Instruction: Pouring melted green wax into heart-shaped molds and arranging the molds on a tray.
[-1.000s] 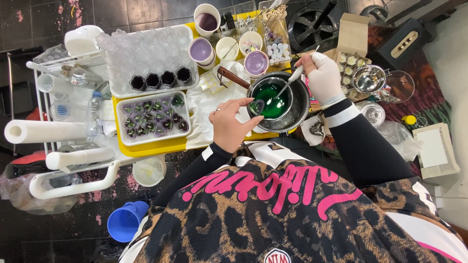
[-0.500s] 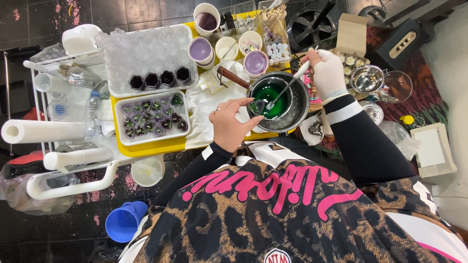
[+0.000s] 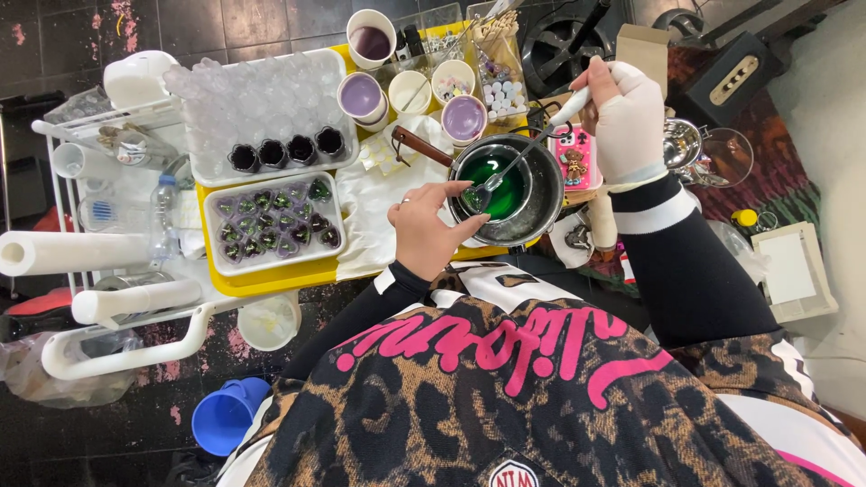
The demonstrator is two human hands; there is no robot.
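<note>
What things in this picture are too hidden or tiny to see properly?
Head view:
- What the left hand pinches at the green bowl: small and partly covered by fingers.
- The pot around the bowl: its contents are hidden by the bowl.
- The filled moulds in the white tray: too small to tell their shapes.
- The spoon in the right hand: its load is unclear.

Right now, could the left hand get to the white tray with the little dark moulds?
Probably yes. The left hand holds a small mould at the green bowl, and the white tray lies just beside it, with only bare white paper between them.

Dark tiled floor (image 3: 81, 27), pink-flecked
</note>
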